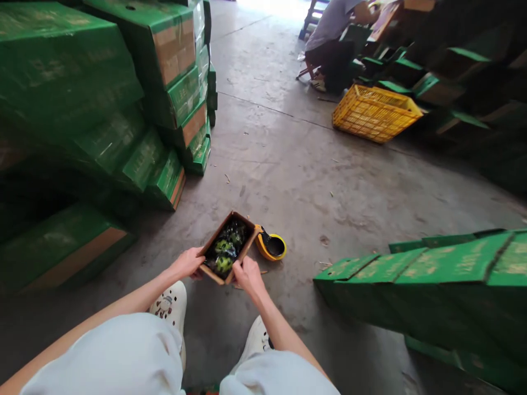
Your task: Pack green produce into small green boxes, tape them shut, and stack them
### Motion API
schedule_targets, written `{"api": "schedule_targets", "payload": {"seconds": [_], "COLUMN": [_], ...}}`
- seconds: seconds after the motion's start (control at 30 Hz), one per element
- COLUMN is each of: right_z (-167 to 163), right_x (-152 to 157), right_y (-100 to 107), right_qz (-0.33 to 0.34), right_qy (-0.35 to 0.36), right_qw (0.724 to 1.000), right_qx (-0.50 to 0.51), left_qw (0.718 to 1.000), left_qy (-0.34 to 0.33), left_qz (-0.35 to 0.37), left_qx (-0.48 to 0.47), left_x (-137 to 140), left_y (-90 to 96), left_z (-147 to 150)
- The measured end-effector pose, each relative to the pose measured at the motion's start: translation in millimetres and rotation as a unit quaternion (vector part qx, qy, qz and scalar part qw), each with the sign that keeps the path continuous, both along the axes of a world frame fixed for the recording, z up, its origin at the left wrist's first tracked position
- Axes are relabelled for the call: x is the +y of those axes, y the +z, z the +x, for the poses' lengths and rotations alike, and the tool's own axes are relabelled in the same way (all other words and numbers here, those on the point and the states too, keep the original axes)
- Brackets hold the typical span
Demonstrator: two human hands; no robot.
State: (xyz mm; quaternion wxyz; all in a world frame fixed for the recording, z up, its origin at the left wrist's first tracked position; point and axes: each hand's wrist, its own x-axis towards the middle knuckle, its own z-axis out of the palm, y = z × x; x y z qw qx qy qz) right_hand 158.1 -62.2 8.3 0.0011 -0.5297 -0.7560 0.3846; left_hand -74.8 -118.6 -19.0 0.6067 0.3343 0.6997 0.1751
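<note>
Between my two hands, just above the concrete floor, is a small open cardboard box (247, 249). Inside it lie several green fruits (224, 257) under clear, shiny plastic film; their exact kind is hard to make out. My left hand (190, 263) grips the box's left side near the front corner. On the opposite side, my right hand (248, 274) is closed on the near right edge. Right behind the box on the floor sits a yellow and black tape dispenser (272, 245), partly hidden by the box's corner.
Stacked green cartons (177, 60) rise along the left. A row of green boxes (436, 266) stands at the right. Farther off are a yellow plastic crate (375, 114) and a seated person (331, 41) beside more boxes. My white clogs (173, 304) rest on the floor near me.
</note>
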Motion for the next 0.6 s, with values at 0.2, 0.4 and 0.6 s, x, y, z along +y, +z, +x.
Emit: {"api": "schedule_targets", "payload": {"seconds": [0.2, 0.4, 0.6], "right_z": [11, 23, 29], "right_x": [-33, 47, 11], "right_y": [39, 37, -6], "right_qz": [-0.355, -0.027, -0.007], "right_qy": [0.073, -0.175, -0.054], "right_qw": [0.902, 0.960, 0.997], "right_qx": [0.234, 0.218, 0.051], "left_qw": [0.988, 0.931, 0.942], "left_qy": [0.140, 0.295, 0.272], "left_qz": [0.040, 0.061, 0.090], "left_qx": [-0.047, -0.208, -0.177], "left_x": [-49, -92, -82], "left_y": [7.1, 7.2, -11.1], "left_z": [-72, -51, -24]}}
